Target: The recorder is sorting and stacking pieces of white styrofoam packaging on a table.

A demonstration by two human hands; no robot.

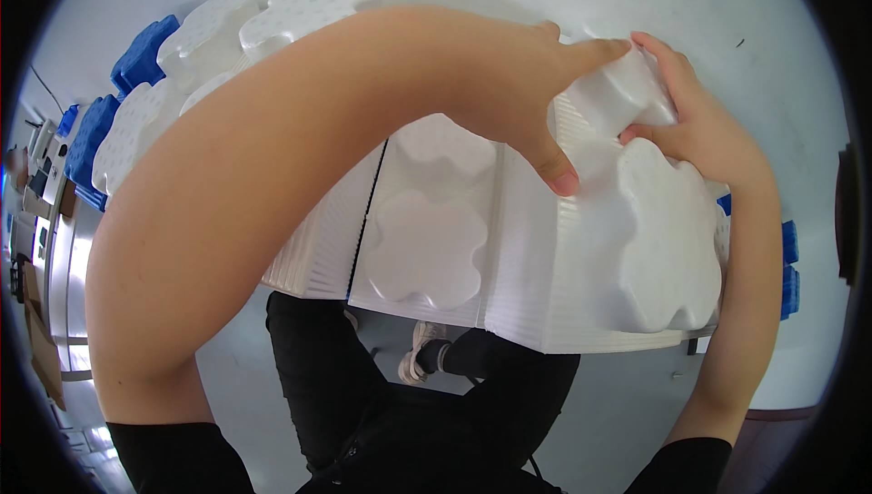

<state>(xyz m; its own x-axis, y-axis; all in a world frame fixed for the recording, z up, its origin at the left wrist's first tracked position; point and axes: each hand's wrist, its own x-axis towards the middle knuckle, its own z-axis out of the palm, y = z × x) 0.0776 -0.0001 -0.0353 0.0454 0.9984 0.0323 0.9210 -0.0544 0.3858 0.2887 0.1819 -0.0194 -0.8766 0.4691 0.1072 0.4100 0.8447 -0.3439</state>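
Left hand point(522, 76): we see one
Right hand point(707, 126): one
White scalloped pieces point(672, 240): we count at least eight, some partly hidden
Blue blocks point(143, 56): at least four, some cut off
Black sleeves point(177, 459): two
Black trouser legs point(322, 358): two
Shoe point(416, 353): one we make out clearly

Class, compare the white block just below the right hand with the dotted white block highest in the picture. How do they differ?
The lower block has a smooth-looking face, while the dotted block is covered in small spots. The lower block sits close to the right hand; the dotted block lies beyond the left forearm. The lower block looks larger in view than the dotted block. Both are white with wavy outlines.
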